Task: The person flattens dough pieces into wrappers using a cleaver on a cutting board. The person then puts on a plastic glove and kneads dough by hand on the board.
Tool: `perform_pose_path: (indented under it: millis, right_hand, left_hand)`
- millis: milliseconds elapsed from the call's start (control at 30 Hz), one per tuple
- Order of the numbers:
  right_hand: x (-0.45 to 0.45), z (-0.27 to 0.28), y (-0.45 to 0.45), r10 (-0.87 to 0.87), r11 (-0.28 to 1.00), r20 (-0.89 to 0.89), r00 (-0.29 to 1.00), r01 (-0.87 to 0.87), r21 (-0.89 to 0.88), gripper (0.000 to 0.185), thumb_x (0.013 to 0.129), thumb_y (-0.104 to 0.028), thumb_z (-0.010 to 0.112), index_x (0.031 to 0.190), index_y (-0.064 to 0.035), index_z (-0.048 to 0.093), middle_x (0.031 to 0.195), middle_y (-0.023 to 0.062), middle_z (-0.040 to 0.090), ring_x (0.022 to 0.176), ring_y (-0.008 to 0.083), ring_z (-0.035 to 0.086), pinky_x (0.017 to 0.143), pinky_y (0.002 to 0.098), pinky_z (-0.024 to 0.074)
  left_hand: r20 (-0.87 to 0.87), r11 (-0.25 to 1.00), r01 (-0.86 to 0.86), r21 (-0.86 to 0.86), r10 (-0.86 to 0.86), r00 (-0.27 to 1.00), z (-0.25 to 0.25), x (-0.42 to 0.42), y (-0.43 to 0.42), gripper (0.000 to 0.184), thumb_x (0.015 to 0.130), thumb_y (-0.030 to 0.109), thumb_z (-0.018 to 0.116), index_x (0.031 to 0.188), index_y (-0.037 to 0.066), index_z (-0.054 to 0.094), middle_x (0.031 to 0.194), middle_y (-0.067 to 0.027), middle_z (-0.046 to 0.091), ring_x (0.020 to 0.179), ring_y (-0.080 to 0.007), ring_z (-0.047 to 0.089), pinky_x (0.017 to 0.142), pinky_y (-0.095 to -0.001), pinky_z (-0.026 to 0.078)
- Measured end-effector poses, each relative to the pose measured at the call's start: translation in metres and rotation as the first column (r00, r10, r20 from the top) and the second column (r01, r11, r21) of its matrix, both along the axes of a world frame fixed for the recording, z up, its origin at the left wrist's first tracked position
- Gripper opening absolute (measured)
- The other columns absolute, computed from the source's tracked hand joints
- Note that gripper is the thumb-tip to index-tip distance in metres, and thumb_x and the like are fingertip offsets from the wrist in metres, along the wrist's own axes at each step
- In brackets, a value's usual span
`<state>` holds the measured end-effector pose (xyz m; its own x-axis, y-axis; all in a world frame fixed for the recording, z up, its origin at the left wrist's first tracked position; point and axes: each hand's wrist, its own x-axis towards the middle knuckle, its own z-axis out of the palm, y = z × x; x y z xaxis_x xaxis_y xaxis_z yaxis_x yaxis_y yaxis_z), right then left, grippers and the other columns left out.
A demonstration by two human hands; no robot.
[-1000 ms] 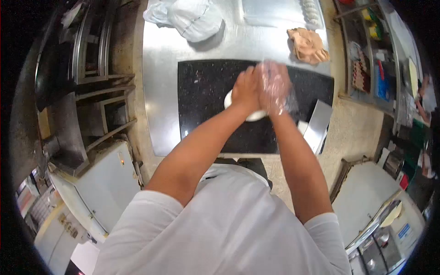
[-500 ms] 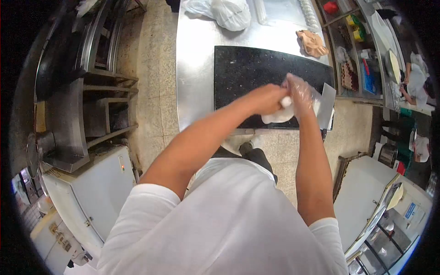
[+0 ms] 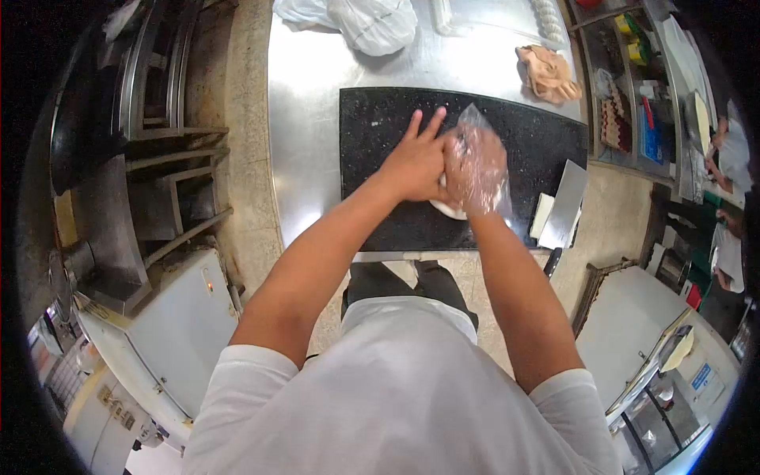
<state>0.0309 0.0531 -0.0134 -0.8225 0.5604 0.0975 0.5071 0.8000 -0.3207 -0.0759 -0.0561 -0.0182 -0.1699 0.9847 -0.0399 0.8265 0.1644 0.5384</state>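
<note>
White dough (image 3: 450, 210) lies on a black board (image 3: 380, 119), mostly hidden beneath my hands. My left hand (image 3: 416, 164) is bare, with its fingers spread over the board and its inner side against my other hand. Clear plastic covers my right hand (image 3: 476, 166), which presses down on the dough from above; its fingers look laid flat under the plastic. To the right, on the board's corner, rest a wide metal blade (image 3: 564, 207) with a dark handle and a pale block (image 3: 541, 215).
On the steel table (image 3: 297, 142) are a white plastic bag (image 3: 376, 24), a crumpled tan cloth (image 3: 548, 74) and a tray with a row of white pieces (image 3: 546, 22). Shelves (image 3: 625, 95) stand at right. Another person's arm (image 3: 719, 134) shows at the far right.
My left hand has opened from a grip at the dough to spread fingers. My right hand has turned down flat over the dough. The camera view has shifted.
</note>
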Motion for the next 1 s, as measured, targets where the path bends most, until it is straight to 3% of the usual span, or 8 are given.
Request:
perform_pose_path:
  millis: [300, 367, 433, 500, 633, 700, 833, 1000]
  right_hand:
    - [-0.015, 0.003, 0.035, 0.225, 0.974, 0.09, 0.97, -0.226, 0.0, 0.043, 0.099, -0.039, 0.045, 0.109, -0.0049, 0.069, 0.105, 0.0211, 0.07, 0.098, 0.0392, 0.066, 0.093, 0.0479, 0.0499]
    - [-0.003, 0.035, 0.028, 0.147, 0.909, 0.098, 0.984, -0.095, -0.406, 0.044, 0.099, -0.041, 0.045, 0.103, -0.0061, 0.071, 0.107, 0.0215, 0.07, 0.1, 0.0397, 0.067, 0.092, 0.0484, 0.0501]
    - [0.021, 0.018, 0.041, 0.214, 0.859, 0.017, 0.977, -0.18, -0.48, 0.046, 0.099, -0.044, 0.045, 0.103, -0.0065, 0.071, 0.108, 0.0207, 0.07, 0.104, 0.0389, 0.067, 0.091, 0.0468, 0.0501]
    - [0.04, -0.001, 0.049, 0.102, 0.581, -0.217, 0.971, -0.235, -0.779, 0.046, 0.1, -0.046, 0.046, 0.109, -0.006, 0.068, 0.106, 0.0195, 0.071, 0.102, 0.038, 0.067, 0.09, 0.0447, 0.0498]
    - [0.084, 0.016, 0.031, -0.114, 0.717, -0.267, 0.957, -0.107, -0.689, 0.044, 0.104, -0.04, 0.045, 0.117, -0.0011, 0.062, 0.103, 0.0213, 0.068, 0.097, 0.0393, 0.064, 0.089, 0.0455, 0.0486]
    - [0.091, 0.014, 0.017, -0.081, 0.841, -0.509, 0.857, -0.216, -0.497, 0.038, 0.102, -0.03, 0.049, 0.12, 0.0012, 0.059, 0.117, 0.0264, 0.06, 0.105, 0.0446, 0.058, 0.093, 0.051, 0.0448]
    - [0.086, -0.01, 0.021, 0.016, 0.906, -0.503, 0.864, -0.226, -0.359, 0.037, 0.097, -0.028, 0.054, 0.122, -0.0012, 0.059, 0.11, 0.022, 0.059, 0.1, 0.0419, 0.058, 0.089, 0.0522, 0.0435]
    - [0.028, -0.019, 0.054, 0.047, 0.948, -0.41, 0.911, -0.17, -0.27, 0.038, 0.092, -0.028, 0.057, 0.121, -0.0043, 0.062, 0.1, 0.0167, 0.058, 0.095, 0.0385, 0.058, 0.085, 0.0513, 0.0427]
  left_hand:
    - [-0.014, 0.966, -0.256, -0.024, 0.256, 0.967, -0.011, 0.035, 0.004, 0.08, 0.081, 0.047, 0.074, 0.147, 0.01, 0.047, 0.158, -0.0213, 0.034, 0.148, -0.0436, 0.023, 0.12, -0.0581, 0.02]
    - [-0.023, 0.962, -0.272, 0.007, 0.272, 0.962, 0.002, 0.037, 0.002, 0.071, 0.084, 0.043, 0.072, 0.144, 0.01, 0.05, 0.154, -0.022, 0.041, 0.145, -0.0429, 0.033, 0.118, -0.0558, 0.028]
    - [0.25, 0.959, -0.228, -0.167, 0.265, 0.931, 0.034, 0.052, -0.001, 0.056, 0.086, 0.038, 0.072, 0.131, 0.008, 0.059, 0.135, -0.022, 0.057, 0.126, -0.0412, 0.054, 0.106, -0.049, 0.045]
    - [0.128, 0.943, -0.305, -0.134, 0.321, 0.938, 0.061, 0.077, 0.005, 0.043, 0.083, 0.034, 0.074, 0.115, 0.006, 0.065, 0.115, -0.0205, 0.064, 0.109, -0.0392, 0.062, 0.094, -0.0463, 0.051]
    - [-0.038, 0.939, -0.336, -0.071, 0.334, 0.942, 0.041, 0.112, 0.031, 0.032, 0.082, 0.024, 0.07, 0.108, 0.006, 0.063, 0.113, -0.0179, 0.062, 0.107, -0.0381, 0.06, 0.093, -0.0487, 0.049]
    - [-0.143, 0.846, -0.53, 0.066, 0.533, 0.834, 0.019, 0.129, 0.036, 0.032, 0.083, 0.023, 0.067, 0.11, 0.007, 0.063, 0.122, -0.0146, 0.058, 0.117, -0.0301, 0.055, 0.1, -0.04, 0.045]
    - [-0.408, 0.904, -0.415, 0.103, 0.419, 0.811, 0.01, 0.127, 0.044, 0.045, 0.082, 0.022, 0.061, 0.125, 0.006, 0.062, 0.134, -0.0136, 0.056, 0.129, -0.0315, 0.047, 0.112, -0.0421, 0.038]
    - [-0.271, 0.905, -0.426, -0.011, 0.407, 0.872, -0.006, 0.072, 0.07, 0.052, 0.083, 0.029, 0.061, 0.13, 0.006, 0.059, 0.137, -0.0095, 0.053, 0.134, -0.0286, 0.043, 0.116, -0.0444, 0.032]
